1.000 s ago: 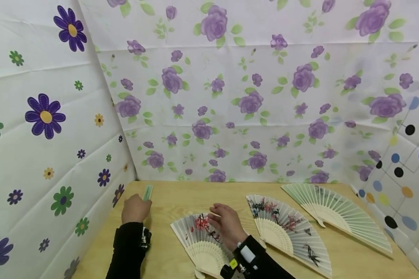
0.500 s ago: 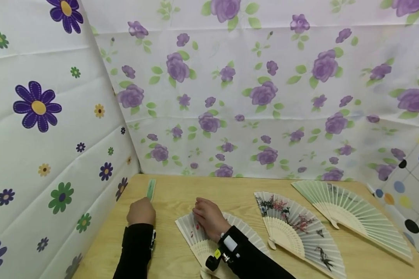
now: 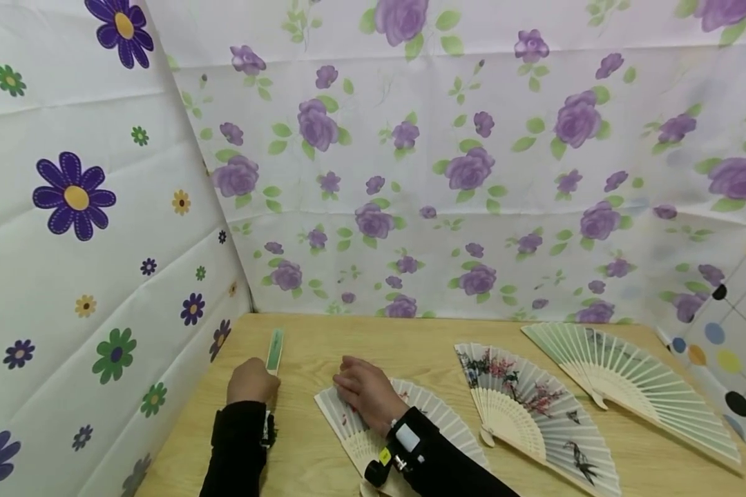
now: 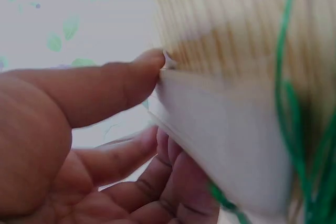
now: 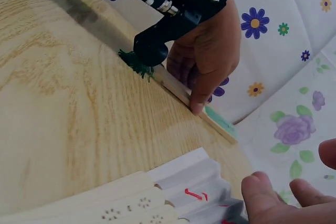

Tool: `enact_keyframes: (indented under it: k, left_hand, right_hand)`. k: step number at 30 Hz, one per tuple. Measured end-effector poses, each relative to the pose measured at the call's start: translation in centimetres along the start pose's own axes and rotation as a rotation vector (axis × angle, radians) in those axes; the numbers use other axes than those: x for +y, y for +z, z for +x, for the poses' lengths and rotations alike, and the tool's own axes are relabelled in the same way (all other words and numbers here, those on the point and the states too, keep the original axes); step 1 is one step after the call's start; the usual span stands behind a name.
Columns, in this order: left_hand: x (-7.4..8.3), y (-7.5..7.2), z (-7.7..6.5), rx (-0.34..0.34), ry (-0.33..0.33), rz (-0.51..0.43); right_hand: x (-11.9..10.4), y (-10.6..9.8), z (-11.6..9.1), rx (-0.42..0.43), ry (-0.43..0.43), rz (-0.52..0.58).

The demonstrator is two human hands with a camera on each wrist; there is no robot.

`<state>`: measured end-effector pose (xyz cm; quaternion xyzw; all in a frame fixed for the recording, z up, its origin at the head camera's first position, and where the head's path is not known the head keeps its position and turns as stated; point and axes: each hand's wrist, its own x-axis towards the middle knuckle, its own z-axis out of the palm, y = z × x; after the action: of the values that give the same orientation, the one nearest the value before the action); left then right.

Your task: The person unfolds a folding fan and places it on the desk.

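At the table's left side my left hand (image 3: 251,382) holds a folded fan (image 3: 275,351), its pale green end pointing away. In the left wrist view the thumb (image 4: 121,85) presses one side of the folded fan (image 4: 226,135), with curled fingers at the other; the close part is blurred. A green tassel cord (image 4: 286,77) hangs beside it. My right hand (image 3: 369,393) is over the left part of an open white fan (image 3: 441,417) with red blossoms. Its fingers are loosely bent and hold nothing; whether they touch the fan I cannot tell.
To the right lie an open grey-white fan (image 3: 537,421) with blossoms and birds, and an open green fan (image 3: 640,390). All rest on a wooden table (image 3: 348,335). Flowered cloth (image 3: 404,193) rises behind, with more printed cloth at both sides.
My right hand has moved left across the open white fan. The left hand keeps its hold on the folded fan, nearly in place. The head view has shifted a little.
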<state>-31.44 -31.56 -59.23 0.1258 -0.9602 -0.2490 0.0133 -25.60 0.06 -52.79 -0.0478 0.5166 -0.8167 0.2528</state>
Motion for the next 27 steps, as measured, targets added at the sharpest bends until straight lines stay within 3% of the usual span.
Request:
enact_keyframes:
  k: [3, 6, 8, 13, 16, 21, 27]
  left_hand:
    - [-1.3, 1.0, 0.1, -0.044, 0.014, -0.044]
    - [-0.1, 0.7, -1.4, -0.015, 0.03, -0.123]
    - [2.9, -0.8, -3.6, -0.021, 0.047, -0.236]
    - [12.7, -4.1, -8.7, -0.179, 0.079, -0.77]
    - [16.5, -4.0, -10.1, -0.277, 0.089, -0.967]
    - [20.0, -2.9, -11.2, -0.417, 0.157, -1.01]
    - [20.7, -1.8, -11.5, -0.503, 0.238, -0.939]
  right_hand:
    - [0.2, -0.3, -0.4, -0.009, 0.015, -0.008]
    - [0.0, -0.9, -0.9, -0.027, 0.019, -0.004]
    - [-0.5, -1.3, -1.2, -0.024, 0.003, -0.019]
    - [-2.3, -2.0, -1.6, 0.056, -0.099, -0.14]
    - [-3.5, -2.2, -2.0, 0.103, -0.151, -0.225]
    - [-5.8, -2.7, -3.3, 0.162, -0.236, -0.342]
    - [-6.4, -3.8, -4.5, 0.234, -0.254, -0.385]
